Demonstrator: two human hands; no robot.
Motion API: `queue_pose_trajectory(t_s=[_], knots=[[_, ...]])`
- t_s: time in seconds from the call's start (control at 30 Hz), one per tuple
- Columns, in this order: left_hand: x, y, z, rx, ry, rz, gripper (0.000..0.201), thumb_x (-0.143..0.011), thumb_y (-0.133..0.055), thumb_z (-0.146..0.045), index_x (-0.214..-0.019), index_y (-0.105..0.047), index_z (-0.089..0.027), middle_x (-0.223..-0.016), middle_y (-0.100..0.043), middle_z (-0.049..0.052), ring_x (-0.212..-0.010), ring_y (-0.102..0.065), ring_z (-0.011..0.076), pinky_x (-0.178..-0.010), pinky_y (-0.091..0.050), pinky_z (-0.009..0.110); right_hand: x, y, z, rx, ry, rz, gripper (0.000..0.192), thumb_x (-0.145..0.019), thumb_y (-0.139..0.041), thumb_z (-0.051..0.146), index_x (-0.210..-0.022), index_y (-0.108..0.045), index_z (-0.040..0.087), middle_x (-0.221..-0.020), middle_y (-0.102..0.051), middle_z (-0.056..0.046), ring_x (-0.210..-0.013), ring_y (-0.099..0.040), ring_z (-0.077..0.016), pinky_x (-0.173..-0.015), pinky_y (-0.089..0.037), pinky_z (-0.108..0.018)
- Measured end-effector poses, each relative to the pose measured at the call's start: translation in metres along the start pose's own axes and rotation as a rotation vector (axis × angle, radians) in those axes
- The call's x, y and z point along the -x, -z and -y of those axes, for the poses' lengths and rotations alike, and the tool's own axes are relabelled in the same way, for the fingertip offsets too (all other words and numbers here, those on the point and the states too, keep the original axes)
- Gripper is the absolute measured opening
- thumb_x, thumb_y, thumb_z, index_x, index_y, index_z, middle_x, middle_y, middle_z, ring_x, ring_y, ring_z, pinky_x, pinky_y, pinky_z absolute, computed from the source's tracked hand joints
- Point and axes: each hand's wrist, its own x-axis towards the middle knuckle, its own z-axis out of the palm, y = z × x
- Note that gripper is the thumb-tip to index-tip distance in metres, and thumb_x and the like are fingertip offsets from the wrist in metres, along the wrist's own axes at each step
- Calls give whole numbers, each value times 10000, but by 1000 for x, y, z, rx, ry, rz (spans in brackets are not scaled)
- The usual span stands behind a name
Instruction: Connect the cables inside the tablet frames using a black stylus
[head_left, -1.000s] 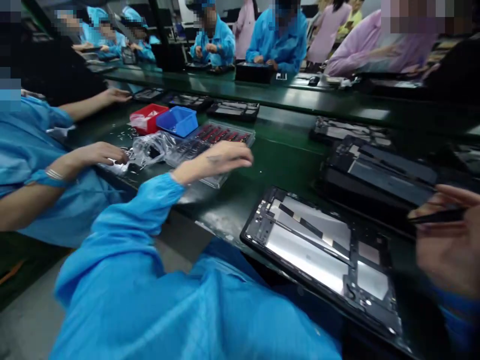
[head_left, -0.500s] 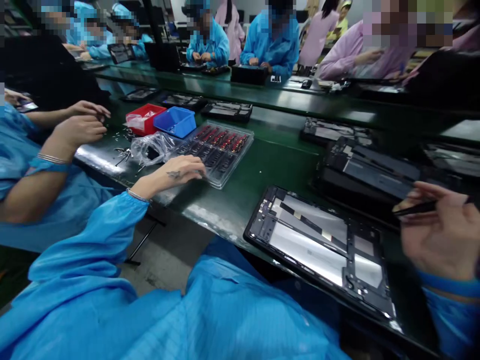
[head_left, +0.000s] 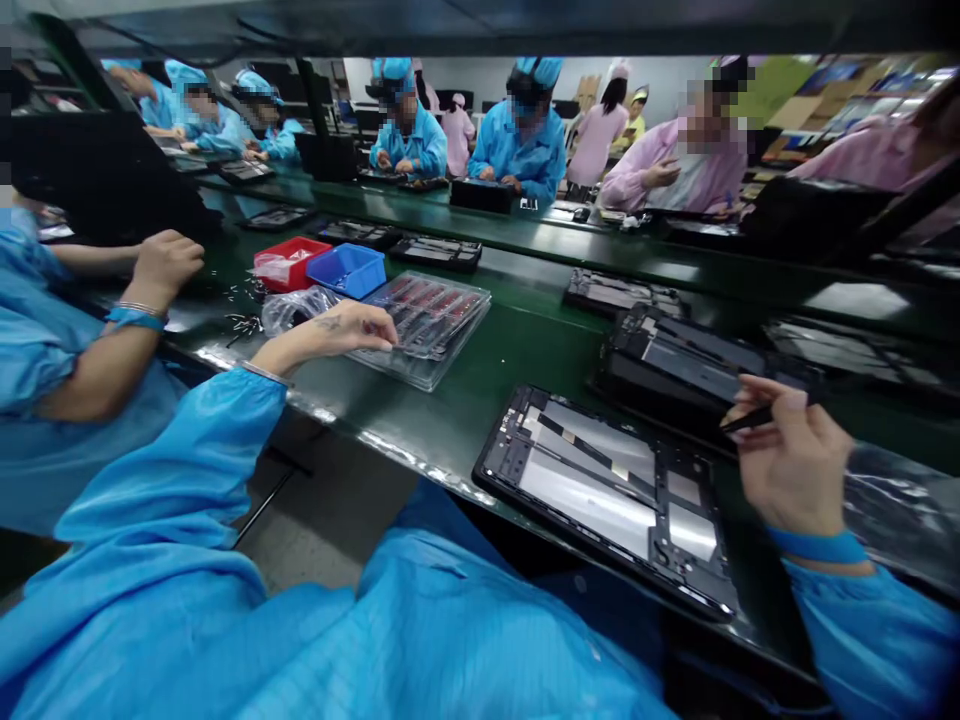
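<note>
My left hand (head_left: 352, 328) is closed at the near left side of a clear plastic tray (head_left: 439, 310), thumb and fingers pinching its edge. Rows of small red-and-black parts show dimly through glare on the plastic. The tray sits tilted over another clear layer (head_left: 424, 378) beneath. My right hand (head_left: 795, 455) is raised at the right, fingers closed around slim black tweezers (head_left: 750, 418) whose tip points left. Between my hands, at the table's front edge, lies an opened tablet (head_left: 592, 495) with silver battery panels and dark ribbon cables facing up.
Behind the tray stand a red bin (head_left: 291, 262) and a blue bin (head_left: 346, 270). A crumpled clear bag (head_left: 296, 308) and scattered small screws lie left of it. More opened tablets (head_left: 675, 350) rest behind mine. A co-worker's arm (head_left: 112, 370) is close on the left.
My left hand has gone from resting over the tray to pinching its edge, and the tray now looks tilted. The view has shifted up; my right hand appears further left, still holding the tweezers.
</note>
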Motion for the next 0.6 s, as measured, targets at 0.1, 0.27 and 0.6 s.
queue_pose_trajectory(t_s=[0.1,0.27,0.6], knots=[[2,5,-4,-8,11,-175,306,-855,-646,-473,-925,-719,-184,-919,-736,49,-852,-651,177,-777,-473,258,0,0,-1,-10,-17,25,387,-742,-718,582,-865,-790,222,-855,-641,-120,-557,-531,-165,-473,-279,-333],[-17,11,-7,-114,21,-836,199,-914,-568,-368,-928,-649,-186,-934,-691,44,-866,-615,170,-806,-480,285,3,1,0,-56,-74,67,425,-719,-773,608,-909,-796,229,-883,-636,-79,-644,-534,-132,-481,-328,-269],[-19,40,-102,-278,-458,-1555,251,-941,-538,-441,-832,-578,-219,-806,-581,34,-796,-544,191,-722,-433,340,8,-2,0,-82,-95,158,434,-777,-752,626,-959,-814,237,-874,-628,-62,-708,-509,-132,-492,-395,-218]])
